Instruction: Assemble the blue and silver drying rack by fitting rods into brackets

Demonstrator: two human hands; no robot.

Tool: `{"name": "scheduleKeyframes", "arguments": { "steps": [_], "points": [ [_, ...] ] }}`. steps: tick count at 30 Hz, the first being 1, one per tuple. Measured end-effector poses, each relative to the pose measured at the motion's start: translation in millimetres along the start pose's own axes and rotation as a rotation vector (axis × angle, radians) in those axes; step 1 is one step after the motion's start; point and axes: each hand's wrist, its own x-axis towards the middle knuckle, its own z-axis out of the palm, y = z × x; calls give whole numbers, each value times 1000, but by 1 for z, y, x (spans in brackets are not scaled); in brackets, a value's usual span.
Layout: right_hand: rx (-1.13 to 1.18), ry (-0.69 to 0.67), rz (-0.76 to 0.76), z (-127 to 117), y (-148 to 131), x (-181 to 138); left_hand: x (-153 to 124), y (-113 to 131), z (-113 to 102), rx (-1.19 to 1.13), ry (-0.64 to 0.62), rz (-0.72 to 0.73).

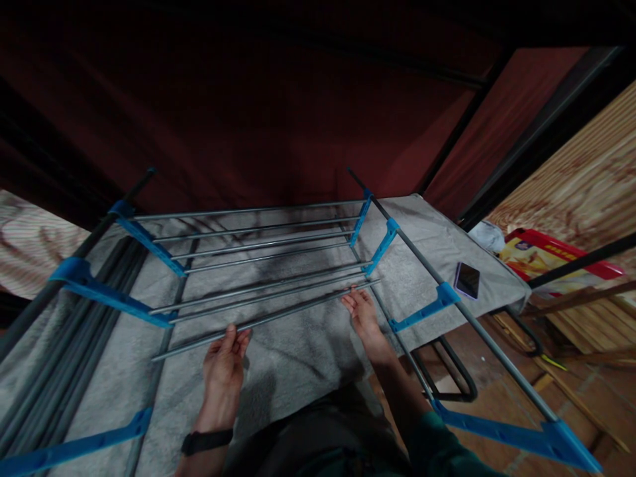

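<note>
A loose grey metal tube (293, 307) lies across both my hands, slightly tilted, its right end higher in the picture. My left hand (226, 358) pinches it near the left end, thumb on top. Toward its right end, my right hand (362, 310) grips it with the fingertips. Just beyond stands a partly assembled rack of tubes and blue plastic brackets (382, 246). Several crossbars (268, 232) span between its left and right sides. The nearest left bracket (79, 442) and nearest right bracket (517, 434) have no crossbar between them.
Several spare tubes (84, 344) lie bundled at the left. A grey cloth (298, 358) covers the surface beneath the rack. A phone (467, 279) rests on it at the right. Farther right are a red and yellow package (546, 258) and a tiled floor (571, 397).
</note>
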Motion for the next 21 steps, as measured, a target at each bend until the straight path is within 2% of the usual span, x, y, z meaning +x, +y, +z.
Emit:
{"name": "scheduleKeyframes", "arguments": {
  "steps": [21],
  "points": [
    [-34, -50, 71, 5, 24, -12, -13, -28, 3, 31, -152, -43]
  ]
}}
